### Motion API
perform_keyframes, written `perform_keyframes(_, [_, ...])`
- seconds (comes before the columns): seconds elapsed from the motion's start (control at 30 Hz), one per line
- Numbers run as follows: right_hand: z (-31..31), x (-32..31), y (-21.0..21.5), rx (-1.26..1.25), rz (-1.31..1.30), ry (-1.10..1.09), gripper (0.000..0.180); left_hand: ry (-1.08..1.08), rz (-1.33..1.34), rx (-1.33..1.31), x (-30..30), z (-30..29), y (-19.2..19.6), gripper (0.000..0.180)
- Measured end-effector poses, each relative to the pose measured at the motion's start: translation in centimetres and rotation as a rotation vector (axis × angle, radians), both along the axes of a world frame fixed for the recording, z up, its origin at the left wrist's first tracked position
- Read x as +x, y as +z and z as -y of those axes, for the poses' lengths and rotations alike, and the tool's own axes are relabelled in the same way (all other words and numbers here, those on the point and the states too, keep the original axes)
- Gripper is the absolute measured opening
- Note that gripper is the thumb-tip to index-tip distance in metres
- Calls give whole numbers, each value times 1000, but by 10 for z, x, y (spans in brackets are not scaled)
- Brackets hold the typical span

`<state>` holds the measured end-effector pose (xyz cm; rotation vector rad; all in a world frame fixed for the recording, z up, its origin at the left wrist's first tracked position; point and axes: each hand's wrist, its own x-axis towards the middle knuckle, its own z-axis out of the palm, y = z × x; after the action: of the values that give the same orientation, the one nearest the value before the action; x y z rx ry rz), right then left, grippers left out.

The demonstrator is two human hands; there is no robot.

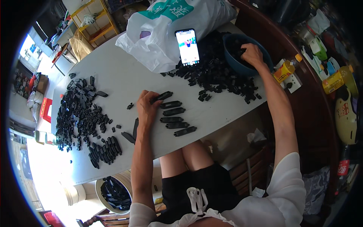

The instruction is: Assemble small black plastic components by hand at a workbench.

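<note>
One black piece [165,95] in left fingers [151,94], beside five others [174,111].

Yellow rack [100,15], bright window [29,48] (far left)

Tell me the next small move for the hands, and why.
Probably lift the right hand out of the blue bowl and bring it across to the left hand. The left hand appears to hold a black piece at the far end of a row, while the right is down in the bowl; what it grips there, if anything, is unclear.
</note>
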<state>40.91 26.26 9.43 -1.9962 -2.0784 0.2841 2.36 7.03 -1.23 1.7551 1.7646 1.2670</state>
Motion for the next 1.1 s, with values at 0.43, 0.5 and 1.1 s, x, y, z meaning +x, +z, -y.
perform_keyframes(0.43, [73, -38, 28, 383, -126, 309, 22, -14, 5, 20, 0, 0, -2, 25])
perform_keyframes(0.5, [95, -49, 11, 362, -107, 336, 23, -17, 15, -2, -1, -1, -1, 25])
perform_keyframes(1.1, [139, -101, -100, 569, -46, 318, 36, -3, 48, -22, 1, -1, -4, 25])
